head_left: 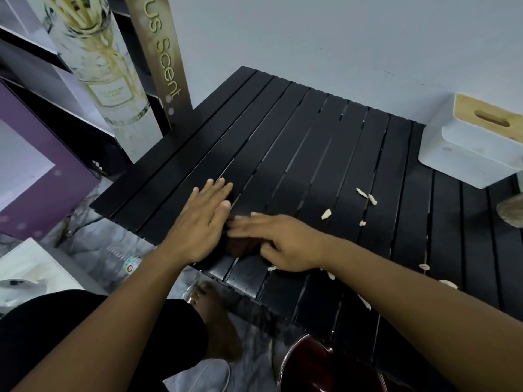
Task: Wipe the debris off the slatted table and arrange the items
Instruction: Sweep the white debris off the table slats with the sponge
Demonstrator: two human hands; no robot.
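Left hand (203, 219), right hand (283, 244) flat on table (283, 137); cloth (243, 247) between

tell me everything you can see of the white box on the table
The box is white, matte, plastic-looking, rectangular with rounded corners and a stepped upper part. Its lid looks like pale wood with an oblong slot; nothing sticks out. It stands upright on the table's far right corner by the wall, cut off at the frame edge.
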